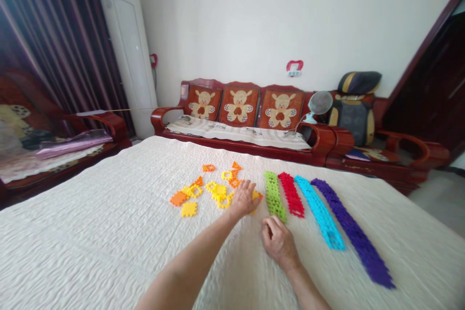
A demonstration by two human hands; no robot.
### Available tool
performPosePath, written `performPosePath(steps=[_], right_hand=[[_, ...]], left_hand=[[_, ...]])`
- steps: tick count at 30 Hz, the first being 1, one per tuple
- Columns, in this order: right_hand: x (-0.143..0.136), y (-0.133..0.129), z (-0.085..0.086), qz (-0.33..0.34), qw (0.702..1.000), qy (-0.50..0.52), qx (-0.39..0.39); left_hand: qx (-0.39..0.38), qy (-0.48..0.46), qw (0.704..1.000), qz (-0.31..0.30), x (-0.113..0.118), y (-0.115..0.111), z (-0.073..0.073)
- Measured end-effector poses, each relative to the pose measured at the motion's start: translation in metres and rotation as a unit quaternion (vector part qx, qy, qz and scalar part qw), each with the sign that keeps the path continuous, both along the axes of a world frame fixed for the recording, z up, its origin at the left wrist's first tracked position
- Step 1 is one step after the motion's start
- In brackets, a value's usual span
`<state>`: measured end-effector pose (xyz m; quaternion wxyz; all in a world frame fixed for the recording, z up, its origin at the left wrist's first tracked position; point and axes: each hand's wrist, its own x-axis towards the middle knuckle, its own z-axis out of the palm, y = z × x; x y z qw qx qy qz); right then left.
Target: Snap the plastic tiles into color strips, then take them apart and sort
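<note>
My left hand (245, 198) reaches over the loose pieces with its fingers stretched out, palm down. It partly covers yellow and orange pieces (256, 195) at its right side. Left of it lie jagged-edged interlocking plastic pieces: a yellow pile (220, 191), a solid yellow square (189, 209), an orange square (178, 198) and several orange pieces (235, 169). Closed in a fist, my right hand (279, 240) rests on the bedspread, just below the near end of a light green strip (274, 196). No object shows in the fist.
Right of the green strip lie a red strip (291, 194), a light blue strip (320, 213) and a long purple strip (352, 232), all of joined pieces. Everything lies on a quilted white cover (109, 232). Beyond its far edge stands a wooden sofa (232, 143) with a small fan (320, 103).
</note>
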<state>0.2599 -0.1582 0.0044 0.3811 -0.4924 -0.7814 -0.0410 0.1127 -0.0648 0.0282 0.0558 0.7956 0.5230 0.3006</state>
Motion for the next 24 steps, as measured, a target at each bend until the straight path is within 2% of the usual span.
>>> performPosePath(steps=[2,4,8,13,16,19,22,24], right_hand=[[0.001,0.002,0.0,-0.001,0.999,0.018,0.027],[0.002,0.005,0.0,-0.009,0.998,0.027,0.058],[0.004,0.01,-0.003,-0.01,0.997,0.01,0.078],[0.005,0.011,-0.007,-0.005,0.999,-0.025,0.038],[0.002,0.008,-0.006,-0.021,0.996,-0.083,-0.017],[-0.007,0.002,-0.005,-0.068,0.988,-0.124,-0.066],[-0.017,-0.006,-0.007,-0.115,0.984,-0.117,-0.075],[-0.021,-0.01,-0.012,-0.119,0.986,-0.101,-0.057]], left_hand=[[-0.056,0.076,0.995,-0.018,0.003,0.006,0.007],[-0.077,0.129,0.988,-0.036,0.001,0.006,0.009],[-0.027,0.148,0.987,-0.056,-0.021,-0.007,-0.001],[0.02,0.136,0.987,-0.079,-0.061,-0.034,-0.009],[0.035,0.129,0.986,-0.101,-0.084,-0.049,-0.005],[0.046,0.14,0.982,-0.115,-0.101,-0.063,0.001],[0.046,0.16,0.983,-0.082,-0.114,-0.073,0.005],[0.047,0.169,0.983,-0.049,-0.123,-0.075,0.004]])
